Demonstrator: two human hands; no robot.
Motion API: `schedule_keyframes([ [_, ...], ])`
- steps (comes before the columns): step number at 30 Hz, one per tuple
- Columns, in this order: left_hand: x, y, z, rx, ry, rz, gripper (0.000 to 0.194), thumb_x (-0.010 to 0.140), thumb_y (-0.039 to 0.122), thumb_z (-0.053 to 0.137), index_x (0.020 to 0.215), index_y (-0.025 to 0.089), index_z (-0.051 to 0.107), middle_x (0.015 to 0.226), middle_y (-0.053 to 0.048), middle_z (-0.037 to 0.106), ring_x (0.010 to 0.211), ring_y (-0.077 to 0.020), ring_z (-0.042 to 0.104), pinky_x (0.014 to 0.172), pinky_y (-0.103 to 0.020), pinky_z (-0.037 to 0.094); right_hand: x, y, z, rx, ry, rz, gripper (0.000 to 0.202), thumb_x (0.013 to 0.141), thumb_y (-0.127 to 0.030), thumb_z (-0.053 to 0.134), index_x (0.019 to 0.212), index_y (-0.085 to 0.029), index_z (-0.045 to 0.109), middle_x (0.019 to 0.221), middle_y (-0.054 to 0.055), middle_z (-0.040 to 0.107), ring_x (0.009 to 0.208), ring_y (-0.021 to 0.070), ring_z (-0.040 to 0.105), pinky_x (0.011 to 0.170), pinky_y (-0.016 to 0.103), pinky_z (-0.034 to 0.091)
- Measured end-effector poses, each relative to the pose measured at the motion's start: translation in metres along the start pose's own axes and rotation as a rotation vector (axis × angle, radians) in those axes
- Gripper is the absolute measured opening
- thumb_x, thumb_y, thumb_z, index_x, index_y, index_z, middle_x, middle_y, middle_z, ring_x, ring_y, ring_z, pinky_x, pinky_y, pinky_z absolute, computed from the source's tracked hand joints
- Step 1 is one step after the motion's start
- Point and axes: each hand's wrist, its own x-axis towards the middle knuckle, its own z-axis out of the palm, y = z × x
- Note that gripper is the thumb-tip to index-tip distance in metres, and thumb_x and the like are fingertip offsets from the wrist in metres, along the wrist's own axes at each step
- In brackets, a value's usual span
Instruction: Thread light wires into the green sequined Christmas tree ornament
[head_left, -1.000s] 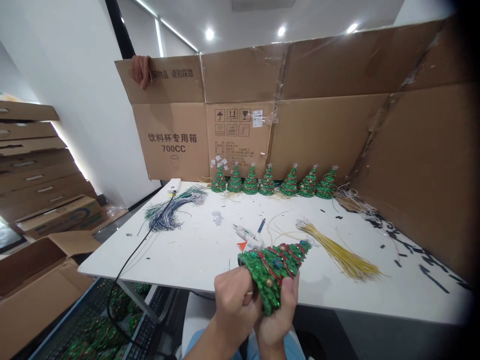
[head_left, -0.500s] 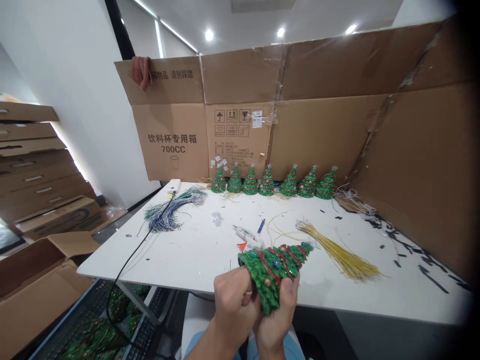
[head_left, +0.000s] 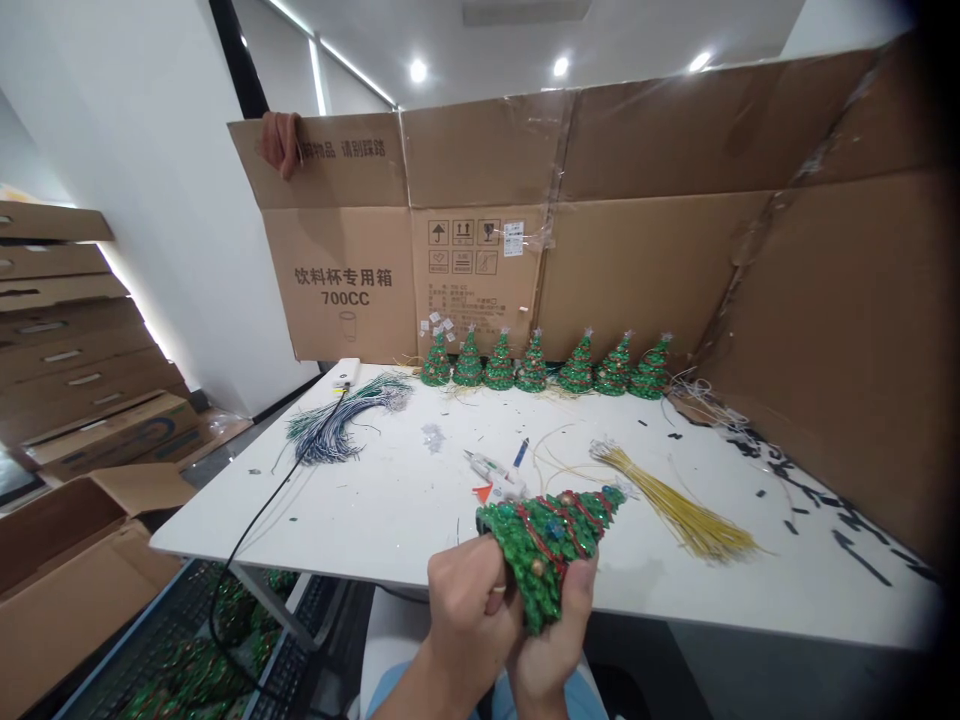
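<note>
A small green Christmas tree ornament (head_left: 551, 545) with red garland and coloured balls lies tilted on its side over the table's front edge, its tip to the upper right. My right hand (head_left: 555, 630) grips it from below, thumb pressed on its side. My left hand (head_left: 469, 595) is closed in a fist against the tree's base; what its fingers hold, if anything, is hidden. Just behind the tree lie a white glue-gun-like tool (head_left: 499, 480) with an orange tip and a blue pen-like stick (head_left: 521, 452).
Several finished-looking trees (head_left: 532, 365) stand along the cardboard wall (head_left: 637, 260). Yellow wires (head_left: 679, 505) lie bundled at right, green and dark-blue wires (head_left: 337, 425) at left. A black cable (head_left: 262, 510) crosses the left edge. Below is a crate of trees (head_left: 195, 665).
Almost nothing differs. Both hands keep the same hold on the tree, and the view has shifted very slightly.
</note>
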Motion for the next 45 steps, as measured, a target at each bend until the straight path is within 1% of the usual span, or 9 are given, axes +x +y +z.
schedule_keyframes([
  [3,0.001,0.002,-0.001,0.01,-0.003,-0.005,0.045,0.085,0.0,0.062,0.068,0.023,0.027,0.062,0.008,0.023,0.054,-0.0089,0.025,0.052,-0.029,0.018,0.001,-0.008,0.006,0.063,0.073,0.054,0.055,0.099,-0.05,0.051,0.15,-0.031,0.046,0.128,0.004,0.063,0.102,0.0224,0.063,0.094,0.039,0.05],
  [8,0.002,0.001,-0.001,0.007,0.004,-0.037,0.047,0.085,0.0,0.06,0.067,0.022,0.023,0.06,0.008,0.023,0.052,-0.0087,0.024,0.052,-0.029,0.018,0.002,-0.015,0.013,0.075,0.072,0.054,0.056,0.097,-0.046,0.056,0.15,-0.032,0.047,0.123,0.004,0.065,0.099,0.022,0.064,0.087,0.035,0.05],
  [16,0.004,-0.001,-0.001,0.039,-0.003,-0.063,0.046,0.087,0.004,0.06,0.065,0.023,0.024,0.057,0.009,0.025,0.05,-0.0091,0.026,0.051,-0.029,0.02,0.003,-0.012,0.011,0.016,0.071,0.056,0.058,0.098,-0.046,0.056,0.153,-0.032,0.041,0.131,0.006,0.063,0.108,0.024,0.064,0.091,0.038,0.051],
  [24,0.001,-0.001,0.002,0.017,0.0,-0.066,0.046,0.083,0.0,0.06,0.068,0.023,0.022,0.059,0.008,0.024,0.051,-0.0084,0.025,0.052,-0.029,0.018,0.004,-0.009,0.008,0.043,0.114,0.063,0.055,0.097,-0.049,0.056,0.15,-0.032,0.046,0.125,0.003,0.064,0.101,0.0215,0.063,0.09,0.035,0.049],
  [29,-0.001,-0.001,0.002,0.016,0.005,-0.06,0.047,0.082,-0.001,0.06,0.069,0.023,0.022,0.06,0.008,0.023,0.052,-0.0085,0.024,0.052,-0.029,0.017,0.002,-0.008,0.007,0.063,0.115,0.112,0.06,0.097,-0.052,0.051,0.152,-0.03,0.042,0.124,0.005,0.065,0.102,0.0246,0.063,0.09,0.04,0.05],
  [32,-0.002,0.0,0.001,0.004,-0.003,-0.049,0.047,0.083,-0.001,0.061,0.07,0.023,0.022,0.061,0.008,0.023,0.053,-0.0086,0.025,0.052,-0.029,0.017,0.002,-0.011,0.009,0.072,0.105,0.098,0.059,0.096,-0.05,0.051,0.152,-0.032,0.043,0.123,0.003,0.066,0.104,0.0243,0.063,0.092,0.039,0.048],
  [36,-0.004,0.001,0.003,-0.015,0.004,-0.033,0.048,0.084,-0.001,0.062,0.07,0.023,0.022,0.061,0.008,0.023,0.053,-0.0086,0.025,0.053,-0.028,0.017,0.002,-0.015,0.01,0.113,0.116,0.099,0.059,0.094,-0.048,0.057,0.151,-0.036,0.045,0.129,0.002,0.065,0.103,0.0225,0.063,0.092,0.036,0.046],
  [42,-0.004,0.0,0.004,-0.055,0.025,-0.026,0.049,0.085,0.001,0.064,0.07,0.023,0.022,0.061,0.008,0.024,0.052,-0.0079,0.025,0.051,-0.028,0.019,0.0,-0.019,0.01,0.09,0.109,0.087,0.062,0.094,-0.045,0.061,0.152,-0.037,0.042,0.135,0.002,0.06,0.118,0.0243,0.058,0.102,0.04,0.042],
  [45,-0.004,0.001,0.004,-0.051,0.025,-0.042,0.05,0.085,0.002,0.065,0.07,0.023,0.023,0.061,0.008,0.024,0.052,-0.0077,0.025,0.051,-0.028,0.019,0.0,-0.02,0.011,0.099,0.106,0.097,0.063,0.093,-0.045,0.063,0.152,-0.038,0.042,0.136,0.002,0.06,0.118,0.024,0.059,0.1,0.039,0.044],
])
